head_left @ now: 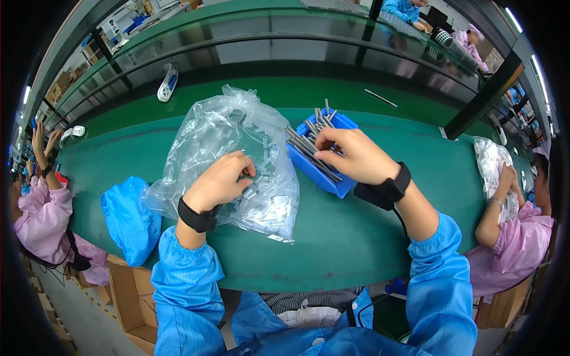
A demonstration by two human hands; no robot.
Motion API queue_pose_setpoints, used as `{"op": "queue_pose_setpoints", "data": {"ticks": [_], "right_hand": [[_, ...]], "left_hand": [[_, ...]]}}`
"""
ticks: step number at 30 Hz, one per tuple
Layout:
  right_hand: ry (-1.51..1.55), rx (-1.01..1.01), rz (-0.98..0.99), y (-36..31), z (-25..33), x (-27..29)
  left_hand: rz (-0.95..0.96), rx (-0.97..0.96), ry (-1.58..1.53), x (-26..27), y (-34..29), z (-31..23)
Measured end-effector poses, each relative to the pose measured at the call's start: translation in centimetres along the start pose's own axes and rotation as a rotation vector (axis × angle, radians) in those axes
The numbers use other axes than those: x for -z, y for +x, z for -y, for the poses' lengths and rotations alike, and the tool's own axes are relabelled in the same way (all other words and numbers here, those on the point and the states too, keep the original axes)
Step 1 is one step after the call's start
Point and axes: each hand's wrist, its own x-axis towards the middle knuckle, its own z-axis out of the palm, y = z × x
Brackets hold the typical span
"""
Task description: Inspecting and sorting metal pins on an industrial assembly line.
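A clear plastic bag (196,132) lies spread on the green table, with many short, pale, translucent tube-like pieces (274,215) in it. My left hand (217,183) is over the bag, fingers curled in a pinch beside some of these pieces; whether one is between the fingertips is unclear. To the right, a blue plastic bin (321,178) holds a heap of thin grey metal rods (304,142), some sticking up past its rim. My right hand (357,155) reaches over the bin, its fingers bent and closed at the rods. Its grip is partly hidden.
Left of the bag sits a crumpled blue cloth or bag (132,218). A pen-like stick (380,98) and a white device (168,82) lie farther back. People in pink work on both sides. A dark post (484,98) rises at right; an open cardboard box (132,296) stands below left.
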Motion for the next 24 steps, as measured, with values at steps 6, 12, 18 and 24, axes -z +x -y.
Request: {"op": "queue_pose_setpoints", "data": {"ticks": [6, 12, 18, 24], "right_hand": [[0.082, 0.150, -0.139, -1.3, 3.4, 0.7], [-0.101, 0.237, -0.219, -2.1, 3.5, 0.0], [-0.250, 0.308, -0.319, -2.4, 3.3, -1.0], [-0.243, 0.323, -0.327, -2.5, 3.6, -1.2]], "left_hand": [[0.096, 0.101, -0.009, 0.4, -0.2, -0.2], [-0.092, 0.047, -0.266, 1.4, 0.2, -2.8], [-0.130, 0.015, -0.709, 1.9, 0.1, -5.4], [-0.147, 0.023, -0.796, 1.8, 0.0, -5.4]]}}
